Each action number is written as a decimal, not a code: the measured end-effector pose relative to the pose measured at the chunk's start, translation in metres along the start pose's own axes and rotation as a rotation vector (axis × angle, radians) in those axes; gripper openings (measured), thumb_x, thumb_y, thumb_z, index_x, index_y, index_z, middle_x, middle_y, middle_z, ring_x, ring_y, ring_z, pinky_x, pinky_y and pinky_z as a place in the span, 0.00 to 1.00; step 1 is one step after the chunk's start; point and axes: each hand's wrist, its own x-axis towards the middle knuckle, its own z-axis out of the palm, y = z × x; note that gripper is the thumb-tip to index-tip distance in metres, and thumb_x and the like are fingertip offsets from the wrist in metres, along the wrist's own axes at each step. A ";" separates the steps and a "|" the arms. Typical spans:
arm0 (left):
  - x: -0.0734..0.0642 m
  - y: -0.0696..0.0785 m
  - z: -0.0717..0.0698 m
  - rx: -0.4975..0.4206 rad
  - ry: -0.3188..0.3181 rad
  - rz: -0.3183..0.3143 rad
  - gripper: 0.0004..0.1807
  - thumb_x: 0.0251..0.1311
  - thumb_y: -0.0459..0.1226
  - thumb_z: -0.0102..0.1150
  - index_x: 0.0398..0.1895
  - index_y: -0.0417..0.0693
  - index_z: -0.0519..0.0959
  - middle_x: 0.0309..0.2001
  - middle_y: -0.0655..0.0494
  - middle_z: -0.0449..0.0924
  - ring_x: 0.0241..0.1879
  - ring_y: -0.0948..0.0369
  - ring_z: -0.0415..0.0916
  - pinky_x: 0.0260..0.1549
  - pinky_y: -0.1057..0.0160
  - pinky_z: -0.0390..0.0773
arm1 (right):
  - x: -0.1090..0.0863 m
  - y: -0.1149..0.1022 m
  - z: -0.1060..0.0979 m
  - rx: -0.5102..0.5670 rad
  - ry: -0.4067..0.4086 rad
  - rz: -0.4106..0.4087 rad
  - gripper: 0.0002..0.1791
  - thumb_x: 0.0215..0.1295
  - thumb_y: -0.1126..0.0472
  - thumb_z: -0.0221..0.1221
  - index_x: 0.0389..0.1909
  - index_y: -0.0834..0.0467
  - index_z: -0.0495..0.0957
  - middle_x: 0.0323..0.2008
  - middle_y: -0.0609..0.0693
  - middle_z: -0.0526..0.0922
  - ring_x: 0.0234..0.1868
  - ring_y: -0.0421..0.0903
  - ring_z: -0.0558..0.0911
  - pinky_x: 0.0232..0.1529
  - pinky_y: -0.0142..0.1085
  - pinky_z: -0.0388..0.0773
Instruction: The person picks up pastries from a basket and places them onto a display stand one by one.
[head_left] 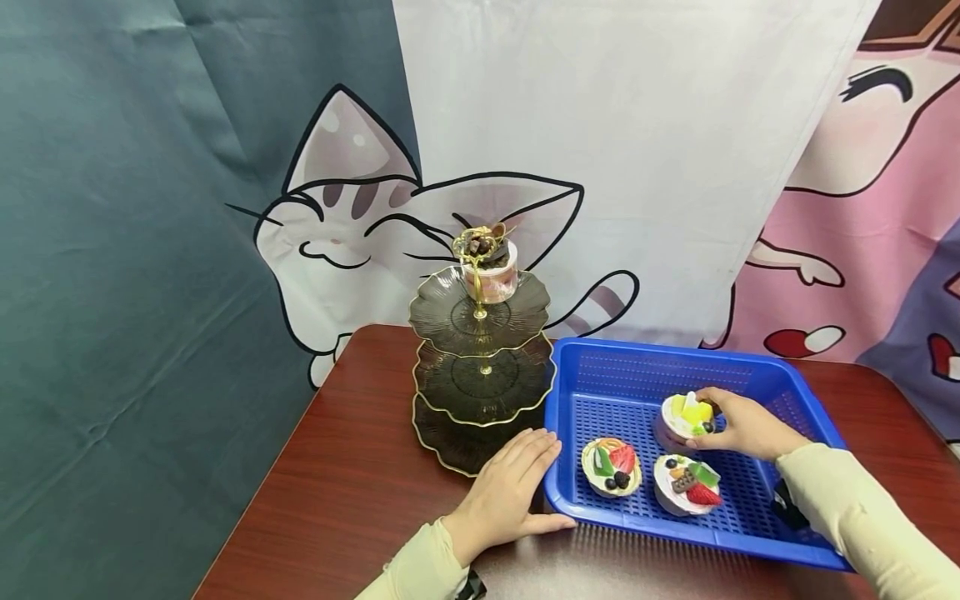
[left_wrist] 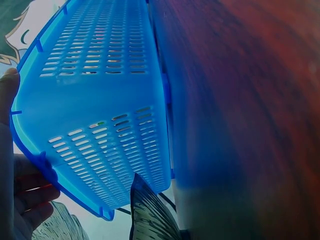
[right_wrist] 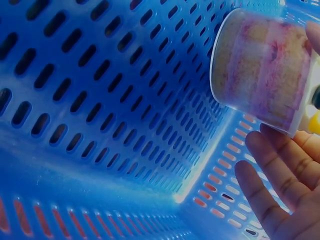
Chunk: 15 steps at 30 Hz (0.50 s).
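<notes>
In the head view my right hand (head_left: 750, 427) is inside the blue basket, with thumb and fingers around the top of a cake cup (head_left: 684, 421) with yellow fruit. The right wrist view shows the clear side of that cup (right_wrist: 262, 70), with its layers of cake and cream. My left hand (head_left: 506, 496) rests against the basket's near left corner, fingers along the side rim and thumb at the front rim. Two more toy desserts lie in the blue basket (head_left: 697, 542): a fruit tart (head_left: 611, 468) and a chocolate-and-strawberry cup (head_left: 686, 486).
Left of the basket stands a three-tier dark glass stand (head_left: 483, 379) with gold edges. A chocolate-topped cake cup (head_left: 495, 279) sits on its top tier, behind the gold handle. Beneath everything is a reddish-brown table (head_left: 337, 467), with a cartoon-printed cloth (head_left: 600, 100) behind.
</notes>
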 end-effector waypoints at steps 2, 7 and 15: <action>0.000 0.000 0.000 -0.001 -0.001 0.000 0.49 0.42 0.67 0.64 0.60 0.39 0.73 0.57 0.47 0.78 0.62 0.56 0.73 0.70 0.59 0.64 | 0.000 -0.001 -0.001 -0.002 0.005 0.002 0.46 0.46 0.42 0.71 0.57 0.72 0.69 0.52 0.71 0.76 0.51 0.67 0.77 0.50 0.64 0.76; 0.000 0.000 0.000 -0.002 -0.001 0.000 0.49 0.43 0.68 0.64 0.60 0.40 0.73 0.57 0.47 0.78 0.62 0.56 0.72 0.71 0.60 0.63 | 0.000 -0.002 -0.002 -0.012 0.016 -0.004 0.45 0.46 0.42 0.71 0.55 0.72 0.70 0.50 0.70 0.78 0.49 0.64 0.78 0.49 0.62 0.78; 0.000 0.000 0.001 0.003 -0.007 -0.002 0.49 0.43 0.68 0.63 0.60 0.40 0.73 0.57 0.48 0.78 0.63 0.56 0.72 0.72 0.60 0.61 | 0.000 -0.001 -0.003 -0.019 0.052 -0.022 0.40 0.48 0.44 0.70 0.50 0.72 0.72 0.43 0.64 0.81 0.42 0.56 0.80 0.45 0.58 0.81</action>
